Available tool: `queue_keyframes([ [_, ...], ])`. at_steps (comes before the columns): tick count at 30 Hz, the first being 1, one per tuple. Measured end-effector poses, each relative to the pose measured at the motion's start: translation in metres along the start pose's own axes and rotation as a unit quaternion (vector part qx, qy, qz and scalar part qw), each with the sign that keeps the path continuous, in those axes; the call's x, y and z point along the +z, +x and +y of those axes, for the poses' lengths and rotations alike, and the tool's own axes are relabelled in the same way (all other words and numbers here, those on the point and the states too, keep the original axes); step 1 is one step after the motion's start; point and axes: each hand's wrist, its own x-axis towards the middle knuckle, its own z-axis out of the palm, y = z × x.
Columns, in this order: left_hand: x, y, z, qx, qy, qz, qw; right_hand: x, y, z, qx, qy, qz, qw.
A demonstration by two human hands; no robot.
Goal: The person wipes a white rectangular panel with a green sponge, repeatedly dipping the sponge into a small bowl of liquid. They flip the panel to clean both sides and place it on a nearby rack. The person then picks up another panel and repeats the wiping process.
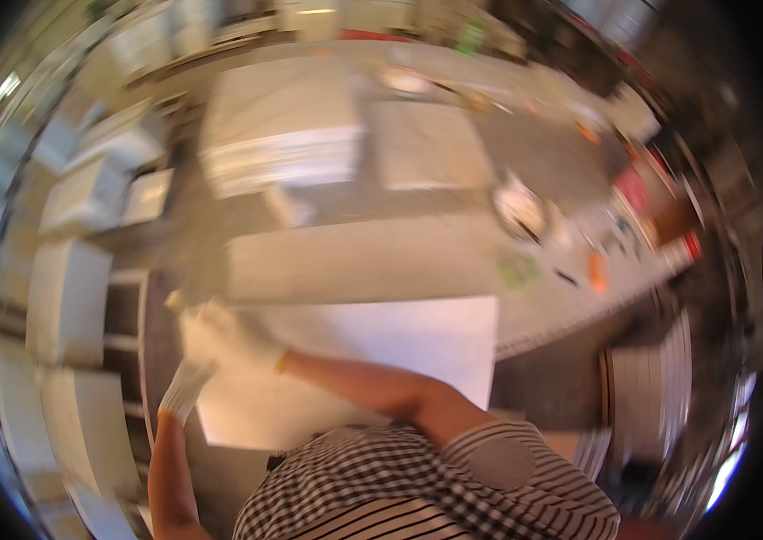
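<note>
A large white sheet point(399, 355) lies flat on the table just in front of my body. My right hand point(235, 335), in a pale work glove with a yellowish cuff, reaches across to the sheet's left edge. Close beside it, slightly nearer to me, is my left hand point(189, 382), also gloved. The hands overlap in the view, and motion blur smears their fingers. Whether either one grips the sheet's edge cannot be made out. Beyond the sheet lies a beige board point(336, 256).
A tall stack of white sheets point(282, 153) stands at the far left of the table, beside a flat pale panel point(431, 144). A round container point(519, 207), an orange item point(596, 272) and small tools lie at the right. White stacks point(71, 297) line the left side.
</note>
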Motion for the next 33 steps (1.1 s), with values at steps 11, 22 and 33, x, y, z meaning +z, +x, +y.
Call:
queue_keyframes([
  [11, -0.022, 0.013, -0.028, -0.102, -0.093, -0.075, 0.988, -0.179, -0.198, 0.035, 0.16, 0.215, 0.232, 0.935],
  [22, -0.029, 0.025, -0.046, -0.154, -0.113, -0.082, 0.978, -0.379, -0.306, 0.042, 0.006, -0.45, 0.434, 0.78],
  [33, -0.029, 0.023, -0.034, -0.164, -0.142, -0.1, 0.971, -0.317, -0.362, -0.004, 0.177, -0.395, 0.382, 0.816],
])
